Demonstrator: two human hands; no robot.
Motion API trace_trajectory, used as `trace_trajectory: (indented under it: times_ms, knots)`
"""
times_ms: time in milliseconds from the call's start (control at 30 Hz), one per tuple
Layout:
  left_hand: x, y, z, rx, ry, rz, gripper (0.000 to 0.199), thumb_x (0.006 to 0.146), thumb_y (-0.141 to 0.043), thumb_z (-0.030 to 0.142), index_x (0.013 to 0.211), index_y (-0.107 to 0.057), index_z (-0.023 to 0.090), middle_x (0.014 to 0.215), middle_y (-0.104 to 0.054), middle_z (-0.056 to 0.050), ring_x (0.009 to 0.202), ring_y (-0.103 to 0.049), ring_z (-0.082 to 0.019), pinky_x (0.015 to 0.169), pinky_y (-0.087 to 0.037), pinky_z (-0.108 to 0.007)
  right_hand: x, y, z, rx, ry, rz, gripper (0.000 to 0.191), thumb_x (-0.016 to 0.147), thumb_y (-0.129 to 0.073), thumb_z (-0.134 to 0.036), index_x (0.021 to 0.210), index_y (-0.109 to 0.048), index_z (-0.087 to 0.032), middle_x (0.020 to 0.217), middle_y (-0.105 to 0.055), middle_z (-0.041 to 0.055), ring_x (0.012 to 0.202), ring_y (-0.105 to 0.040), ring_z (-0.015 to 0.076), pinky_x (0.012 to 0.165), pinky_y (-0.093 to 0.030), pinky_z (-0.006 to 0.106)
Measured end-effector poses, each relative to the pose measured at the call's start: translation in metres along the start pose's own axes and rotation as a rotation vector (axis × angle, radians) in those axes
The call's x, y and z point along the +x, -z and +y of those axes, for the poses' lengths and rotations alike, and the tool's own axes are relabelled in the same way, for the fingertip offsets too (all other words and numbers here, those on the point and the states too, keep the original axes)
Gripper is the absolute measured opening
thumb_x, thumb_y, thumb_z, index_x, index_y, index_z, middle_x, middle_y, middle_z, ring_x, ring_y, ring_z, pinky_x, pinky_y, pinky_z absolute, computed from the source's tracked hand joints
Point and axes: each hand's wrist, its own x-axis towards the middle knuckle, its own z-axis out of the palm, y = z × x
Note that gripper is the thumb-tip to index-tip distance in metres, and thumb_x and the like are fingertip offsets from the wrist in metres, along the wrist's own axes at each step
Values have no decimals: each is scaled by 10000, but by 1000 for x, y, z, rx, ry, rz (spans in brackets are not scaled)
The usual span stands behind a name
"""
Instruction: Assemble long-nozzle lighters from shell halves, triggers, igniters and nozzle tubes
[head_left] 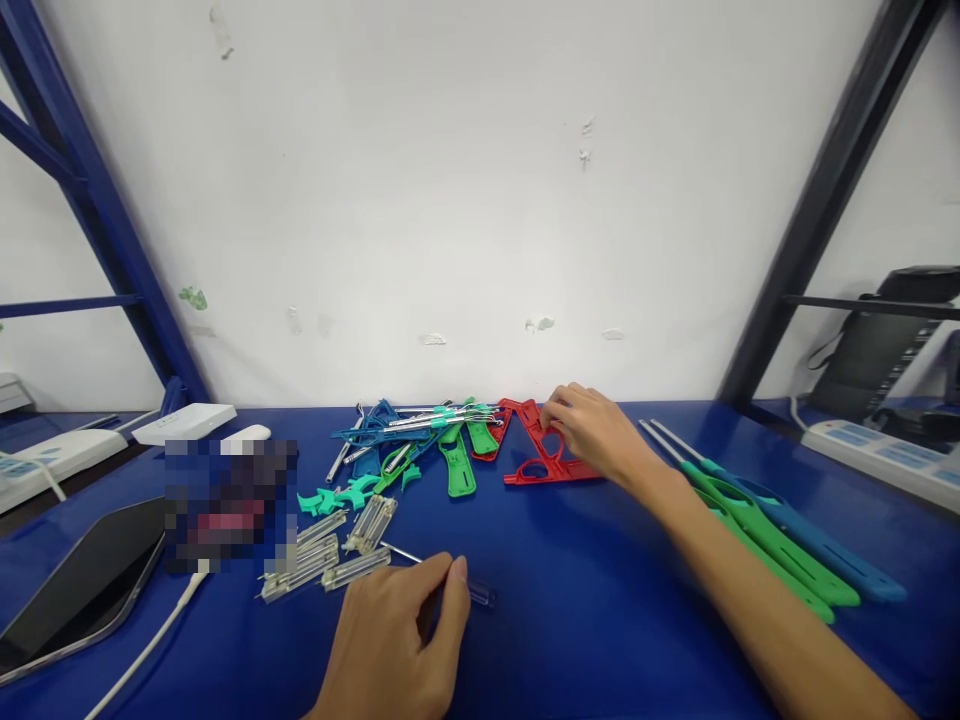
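Observation:
My right hand (585,430) reaches to the back, its fingers curled down onto a red plastic lighter shell (549,465); the fingertips are partly hidden. Other red pieces (510,405) lean there. In front, my left hand (397,640) is closed, thumb and forefinger together; whatever is in them is hidden. Just behind it lies a screwdriver (482,596), its shaft partly covered by the hand. Left of it are several clear fuel tanks (356,568). Teal triggers (356,490) lie behind the tanks. Green shells (457,465), blue shells (382,430) and metal tubes (420,420) are heaped against the wall.
On the right lie long-necked lighters, green (772,540) and blue (825,550). A phone (82,580), a white cable (154,645) and a white box (186,424) are on the left. Power strips (885,460) stand beyond the frame posts (810,190). A white wall (480,200) bounds the back.

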Motion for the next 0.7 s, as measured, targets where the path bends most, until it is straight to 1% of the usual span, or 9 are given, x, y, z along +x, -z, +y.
trace_trajectory:
  times_ms: [167, 267, 433, 600, 667, 700]
  knots:
    - [-1, -4, -6, -20, -20, 39, 540, 1072, -337, 373, 646, -627, 211, 493, -548, 27, 465, -528, -115, 523, -312, -283, 0, 4, -7, 14, 87, 124, 146, 1016, -663, -301, 1050, -674, -159, 1020, -680, 36, 889, -666, 166, 798, -593, 347]
    - [-4, -4, -7, -30, -25, 66, 543, 1073, -346, 372, 641, -632, 210, 475, -508, 40, 439, -487, -102, 515, -311, -281, -1, 6, -14, 28, 134, 195, 126, 1015, -662, -283, 1031, -669, -158, 1004, -672, 31, 859, -657, 154, 761, -590, 321]
    - [-2, -1, -4, -38, -47, 119, 528, 1066, -367, 349, 640, -645, 208, 464, -442, 54, 421, -435, -93, 494, -302, -276, -3, 9, -27, 36, 156, 310, 113, 1009, -664, -261, 1007, -650, -149, 979, -654, 22, 787, -634, 130, 674, -570, 269]
    - [-1, 0, -3, -47, -55, 122, 519, 1063, -372, 339, 647, -651, 205, 469, -427, 58, 419, -427, -87, 487, -301, -271, -4, 13, -33, 47, 140, 436, 87, 993, -663, -202, 947, -622, -141, 948, -626, 8, 685, -564, 92, 545, -473, 193]
    - [-2, 0, -2, -54, -57, 128, 515, 1061, -375, 330, 647, -654, 204, 468, -428, 59, 418, -429, -86, 486, -300, -272, -6, 19, -36, 60, 145, 472, 65, 978, -626, -125, 917, -613, -145, 950, -617, 7, 682, -550, 92, 524, -424, 186]
    - [-2, 0, -2, -57, -60, 132, 511, 1058, -380, 324, 643, -654, 203, 466, -425, 59, 415, -426, -85, 483, -296, -273, -8, 23, -38, 69, 149, 482, 102, 966, -592, -79, 898, -611, -153, 952, -614, 6, 686, -549, 95, 520, -400, 190]
